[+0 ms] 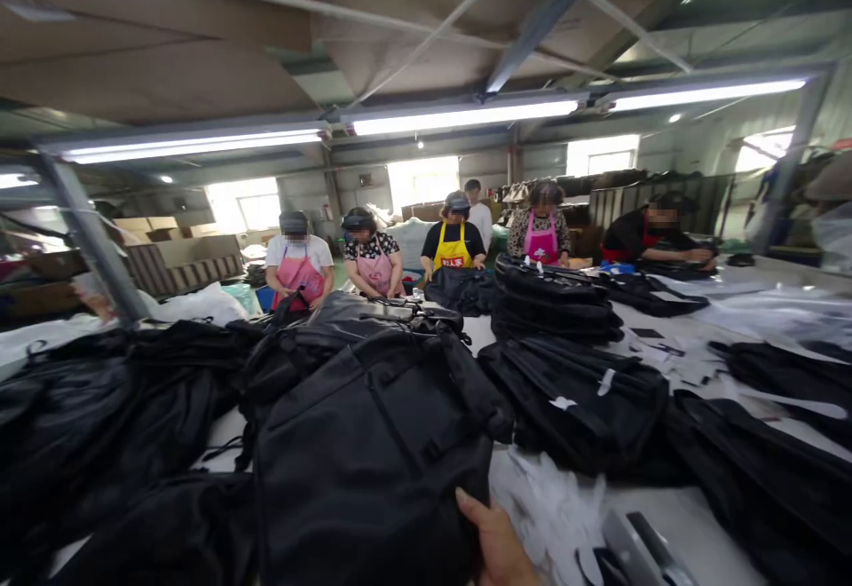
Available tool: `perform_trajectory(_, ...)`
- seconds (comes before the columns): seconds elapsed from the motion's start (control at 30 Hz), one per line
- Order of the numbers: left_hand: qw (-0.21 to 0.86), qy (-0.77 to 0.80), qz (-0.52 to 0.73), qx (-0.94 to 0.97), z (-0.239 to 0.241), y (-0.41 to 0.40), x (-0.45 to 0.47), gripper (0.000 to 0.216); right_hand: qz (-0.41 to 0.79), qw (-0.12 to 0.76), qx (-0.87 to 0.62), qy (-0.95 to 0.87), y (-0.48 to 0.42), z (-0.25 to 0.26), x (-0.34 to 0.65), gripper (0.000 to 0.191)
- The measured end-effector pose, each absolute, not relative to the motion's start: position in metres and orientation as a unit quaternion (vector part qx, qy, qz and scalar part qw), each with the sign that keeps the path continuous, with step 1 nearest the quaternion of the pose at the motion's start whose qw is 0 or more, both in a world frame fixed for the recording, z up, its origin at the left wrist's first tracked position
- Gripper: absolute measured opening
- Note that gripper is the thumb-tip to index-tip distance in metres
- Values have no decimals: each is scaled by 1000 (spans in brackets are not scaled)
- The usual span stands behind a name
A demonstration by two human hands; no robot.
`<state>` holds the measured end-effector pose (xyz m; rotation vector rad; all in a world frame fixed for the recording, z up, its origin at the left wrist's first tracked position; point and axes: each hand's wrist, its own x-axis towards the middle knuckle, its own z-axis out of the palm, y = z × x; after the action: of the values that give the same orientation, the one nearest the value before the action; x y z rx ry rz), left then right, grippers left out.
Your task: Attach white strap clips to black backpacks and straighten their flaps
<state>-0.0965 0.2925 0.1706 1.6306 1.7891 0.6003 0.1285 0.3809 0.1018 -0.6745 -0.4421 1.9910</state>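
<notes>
A large black backpack (373, 444) lies flat in front of me on the white table (672, 515). My right hand (496, 542) shows at the bottom edge, thumb up against the backpack's right side; its fingers are hidden behind the bag. My left hand is out of view. White paper tags (552, 506) lie just right of my hand.
Heaps of black bags cover the table: a pile at left (99, 417), flat ones at right (579, 399), a tall stack (556, 297) farther back. Several people in aprons (453, 253) work along the far side. Clear plastic sheets (772, 311) lie at right. A steel post (93, 240) stands left.
</notes>
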Motion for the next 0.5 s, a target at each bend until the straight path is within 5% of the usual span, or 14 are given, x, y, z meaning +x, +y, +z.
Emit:
perform_trajectory(0.13, 189, 725, 302, 590, 203, 316, -167, 63, 810, 478, -280, -191, 382, 98, 136, 64)
perform_trajectory(0.23, -36, 792, 318, 520, 214, 357, -224, 93, 807, 481, -286, -189, 384, 103, 143, 63)
perform_trajectory(0.5, 104, 816, 222, 524, 143, 416, -250, 84, 792, 480, -310, -217, 382, 102, 159, 51)
